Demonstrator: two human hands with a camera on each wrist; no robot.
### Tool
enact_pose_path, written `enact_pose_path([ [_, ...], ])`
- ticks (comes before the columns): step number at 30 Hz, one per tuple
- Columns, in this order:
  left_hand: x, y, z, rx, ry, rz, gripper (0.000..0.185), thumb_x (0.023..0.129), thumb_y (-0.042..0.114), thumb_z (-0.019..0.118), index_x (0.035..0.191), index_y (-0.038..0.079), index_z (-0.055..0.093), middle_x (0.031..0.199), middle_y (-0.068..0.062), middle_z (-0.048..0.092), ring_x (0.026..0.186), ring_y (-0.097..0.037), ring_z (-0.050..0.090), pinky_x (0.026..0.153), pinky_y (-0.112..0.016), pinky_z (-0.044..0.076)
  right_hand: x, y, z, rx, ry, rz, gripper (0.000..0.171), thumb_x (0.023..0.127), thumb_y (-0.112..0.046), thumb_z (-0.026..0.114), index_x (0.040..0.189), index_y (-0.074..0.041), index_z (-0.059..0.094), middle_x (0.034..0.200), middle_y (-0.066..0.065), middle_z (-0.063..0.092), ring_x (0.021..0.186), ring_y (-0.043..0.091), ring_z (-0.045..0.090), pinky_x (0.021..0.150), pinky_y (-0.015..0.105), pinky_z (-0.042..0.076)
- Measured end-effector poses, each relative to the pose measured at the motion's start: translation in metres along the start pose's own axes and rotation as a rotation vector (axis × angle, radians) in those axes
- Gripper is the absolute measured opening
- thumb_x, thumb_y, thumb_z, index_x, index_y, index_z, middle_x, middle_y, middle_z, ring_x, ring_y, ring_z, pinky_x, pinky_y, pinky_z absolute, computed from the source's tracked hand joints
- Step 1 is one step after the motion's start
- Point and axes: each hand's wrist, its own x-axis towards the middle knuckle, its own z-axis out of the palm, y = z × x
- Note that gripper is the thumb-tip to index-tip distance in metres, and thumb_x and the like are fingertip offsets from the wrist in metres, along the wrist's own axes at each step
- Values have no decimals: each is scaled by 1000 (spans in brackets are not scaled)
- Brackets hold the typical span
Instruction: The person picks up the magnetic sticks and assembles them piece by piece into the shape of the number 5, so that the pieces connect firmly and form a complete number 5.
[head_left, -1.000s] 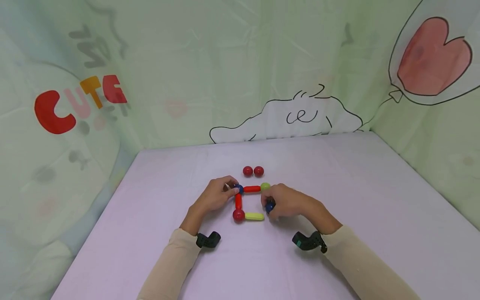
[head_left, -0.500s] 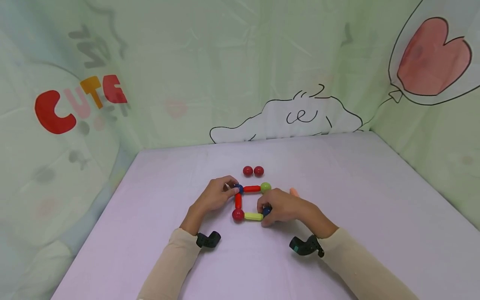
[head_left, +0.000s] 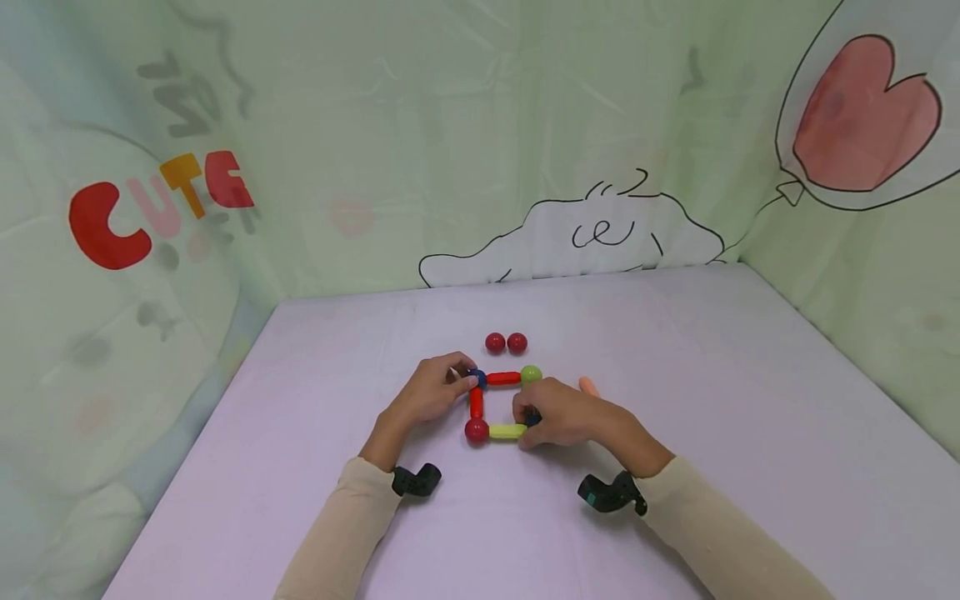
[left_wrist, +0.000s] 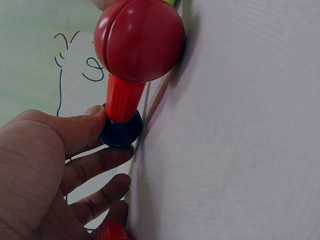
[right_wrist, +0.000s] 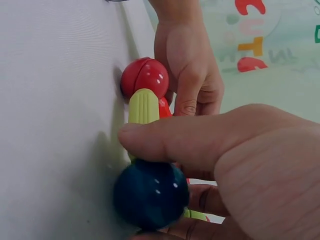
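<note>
A flat frame of rods and balls lies on the lilac table point(head_left: 720, 400). My left hand point(head_left: 463, 380) pinches the blue corner ball point(head_left: 478, 379) point(left_wrist: 121, 132), which joins a red top rod point(head_left: 504, 378) and a red side rod point(head_left: 476, 402) point(left_wrist: 122, 97). A green ball point(head_left: 531, 374) caps the top rod. The side rod ends in a red ball point(head_left: 477, 431) point(right_wrist: 145, 75), from which a yellow rod point(head_left: 507, 432) point(right_wrist: 143, 107) runs right. My right hand point(head_left: 527, 427) grips a second blue ball point(right_wrist: 150, 195) against the yellow rod's right end.
Two loose red balls point(head_left: 506, 342) sit side by side just beyond the frame. An orange piece point(head_left: 587, 386) pokes out behind my right hand. Printed green curtain walls point(head_left: 480, 125) close in the table at the back and on both sides.
My right hand has carried its blue ball down and left to the yellow rod's right end, uncovering the orange piece behind it. The left hand has stayed put.
</note>
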Motion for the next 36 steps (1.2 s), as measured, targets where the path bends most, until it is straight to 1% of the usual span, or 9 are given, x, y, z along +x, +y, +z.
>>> enact_pose_path([
  [4,0,0,0,3,-1,4,21,91,32,62,111,25,62,96,7,60,87,-14,53,74,-29,46,-2,1,-2,19,20,-23,20,75,-23,79,82,-19,61,77,-5,55,80,14,50,69,31,43],
  [10,1,-1,1,0,-4,1,21,91,33,62,111,26,61,97,8,60,88,-14,53,74,-28,46,-3,1,-1,24,18,-11,19,76,-23,79,82,-19,62,76,-5,55,79,14,50,68,31,42],
  [16,2,-2,3,-7,5,-21,24,92,33,60,115,26,61,100,8,59,90,-14,53,76,-28,47,-1,2,-1,19,36,-6,17,76,-22,78,83,-19,63,76,-5,55,78,14,51,68,31,43],
  [22,3,-2,5,3,11,-29,40,92,34,59,130,23,55,107,5,58,92,-15,51,75,-27,47,2,3,-2,-20,83,19,17,78,-21,77,88,-18,64,81,-7,56,82,14,51,72,30,46],
  [25,2,-1,5,18,14,-28,47,92,35,60,135,22,51,110,4,58,91,-15,51,74,-27,47,3,4,-1,-39,116,29,19,78,-21,77,91,-16,64,84,-7,56,84,14,50,76,30,47],
  [32,1,2,2,18,12,-27,56,88,39,63,139,24,47,109,5,57,87,-16,50,66,-30,45,5,6,0,-55,173,33,23,77,-21,77,95,-14,64,87,-6,56,86,15,50,79,32,48],
  [36,0,4,-1,4,-22,-46,66,82,46,68,141,27,44,113,3,55,92,-18,49,67,-32,46,5,7,-1,-23,184,35,23,78,-22,77,95,-14,63,87,-5,57,85,15,50,75,30,49],
])
